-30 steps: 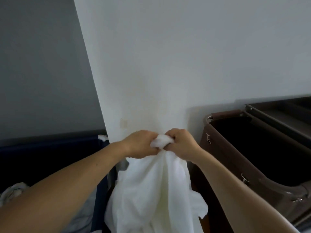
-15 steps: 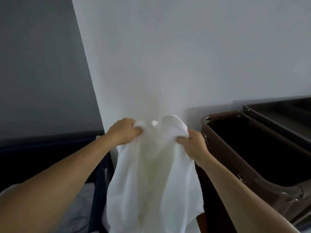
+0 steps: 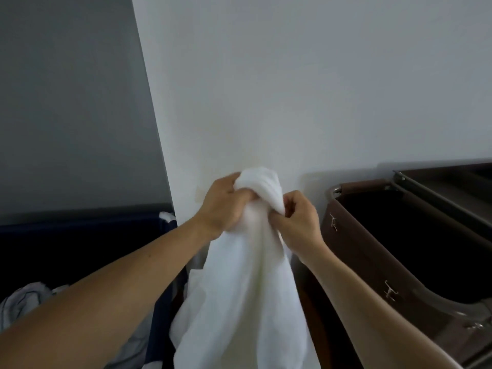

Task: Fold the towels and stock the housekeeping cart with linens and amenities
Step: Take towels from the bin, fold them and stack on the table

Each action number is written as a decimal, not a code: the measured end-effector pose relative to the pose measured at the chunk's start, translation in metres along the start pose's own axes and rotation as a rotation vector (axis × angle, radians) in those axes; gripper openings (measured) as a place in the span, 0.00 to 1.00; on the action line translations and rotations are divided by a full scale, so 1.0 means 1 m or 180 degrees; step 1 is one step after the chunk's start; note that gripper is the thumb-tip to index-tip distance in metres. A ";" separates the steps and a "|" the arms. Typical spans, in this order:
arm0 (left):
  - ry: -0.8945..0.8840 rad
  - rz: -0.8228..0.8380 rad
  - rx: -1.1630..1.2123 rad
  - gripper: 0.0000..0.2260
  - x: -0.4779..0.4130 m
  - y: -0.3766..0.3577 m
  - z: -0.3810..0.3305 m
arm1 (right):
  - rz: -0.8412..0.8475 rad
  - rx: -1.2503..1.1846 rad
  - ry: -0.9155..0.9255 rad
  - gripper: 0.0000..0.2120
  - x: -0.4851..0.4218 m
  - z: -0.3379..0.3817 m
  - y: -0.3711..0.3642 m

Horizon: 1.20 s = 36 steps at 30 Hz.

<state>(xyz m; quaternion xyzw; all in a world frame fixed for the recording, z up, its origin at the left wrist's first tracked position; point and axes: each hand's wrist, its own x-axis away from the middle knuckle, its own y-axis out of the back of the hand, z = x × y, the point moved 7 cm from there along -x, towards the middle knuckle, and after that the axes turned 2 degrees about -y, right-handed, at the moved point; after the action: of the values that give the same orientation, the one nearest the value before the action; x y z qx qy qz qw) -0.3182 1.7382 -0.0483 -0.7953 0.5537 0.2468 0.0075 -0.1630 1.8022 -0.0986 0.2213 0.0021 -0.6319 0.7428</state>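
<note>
A white towel (image 3: 245,283) hangs in front of the white wall, bunched at its top. My left hand (image 3: 222,206) grips the bunched top from the left with curled fingers. My right hand (image 3: 298,222) pinches the towel's right edge just below the bunch. The two hands are close together at chest height. The towel's lower part drops out of the frame's bottom edge.
A brown housekeeping cart (image 3: 354,235) with a dark open bag stands to the right against the wall. A dark blue bin (image 3: 80,230) on the left holds crumpled white linen (image 3: 24,302). The white wall (image 3: 292,89) is directly ahead.
Half a second ago my hands held the towel's top spread apart; they have come back together and the top edge is bunched up again.
</note>
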 end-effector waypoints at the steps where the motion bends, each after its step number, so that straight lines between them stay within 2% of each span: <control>1: -0.0107 -0.0152 0.0150 0.13 -0.005 0.003 -0.015 | 0.0085 -0.0119 -0.0185 0.12 -0.002 -0.003 0.000; 4: -0.0399 -0.0385 0.0831 0.09 -0.023 0.011 -0.061 | 0.0755 -0.0998 -0.0394 0.03 -0.006 0.004 -0.002; 6: -0.0538 -0.0370 0.1136 0.10 -0.035 0.015 -0.080 | 0.1097 -0.1536 -0.0260 0.12 -0.010 0.017 0.004; 9: -0.0425 -0.0317 0.1236 0.09 -0.044 0.017 -0.071 | 0.1232 -0.1338 0.0156 0.20 -0.018 0.030 0.015; 14: 0.0139 -0.0026 0.0452 0.10 -0.022 0.001 0.015 | 0.1205 -0.0810 -0.0528 0.23 -0.003 -0.017 -0.004; 17: 0.0216 0.0361 0.0339 0.09 -0.002 -0.023 0.034 | 0.1250 -0.0379 -0.0553 0.33 0.005 -0.027 -0.013; 19: 0.0059 0.0217 0.0461 0.11 -0.009 -0.023 0.017 | 0.0963 -0.0571 -0.0411 0.34 -0.005 -0.017 -0.003; 22: -0.0271 -0.0326 0.0766 0.09 -0.034 -0.006 -0.033 | 0.0263 -0.0417 0.0227 0.15 -0.023 0.022 0.026; 24: -0.0416 -0.0723 0.1118 0.09 -0.047 0.008 -0.063 | -0.0505 -0.0076 0.0899 0.06 -0.028 0.057 0.053; 26: -0.0494 -0.0969 0.1436 0.10 -0.052 0.018 -0.077 | -0.1036 0.0081 0.1403 0.04 -0.025 0.079 0.073; 27: -0.0480 -0.1044 0.1468 0.10 -0.052 0.021 -0.077 | -0.1013 0.0148 0.1414 0.06 -0.024 0.080 0.073; 29: -0.0332 -0.1138 0.1256 0.10 -0.045 0.022 -0.058 | -0.0522 0.0419 0.1095 0.11 -0.024 0.061 0.056; 32: 0.0159 -0.1123 0.0616 0.07 -0.026 0.018 0.004 | 0.0597 0.1139 0.0300 0.17 -0.011 -0.008 0.013; 34: 0.0376 -0.0704 -0.0138 0.08 -0.012 0.015 0.047 | 0.1355 0.1754 -0.0148 0.12 0.003 -0.057 -0.008; 36: 0.0702 -0.0180 -0.0930 0.12 0.001 0.019 0.093 | 0.1768 0.2181 -0.0443 0.10 0.011 -0.086 -0.009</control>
<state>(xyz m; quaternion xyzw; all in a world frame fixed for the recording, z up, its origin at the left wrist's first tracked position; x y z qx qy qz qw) -0.3700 1.7565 -0.1254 -0.8254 0.4868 0.2356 -0.1620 -0.1456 1.8199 -0.1826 0.4038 -0.3170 -0.3860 0.7665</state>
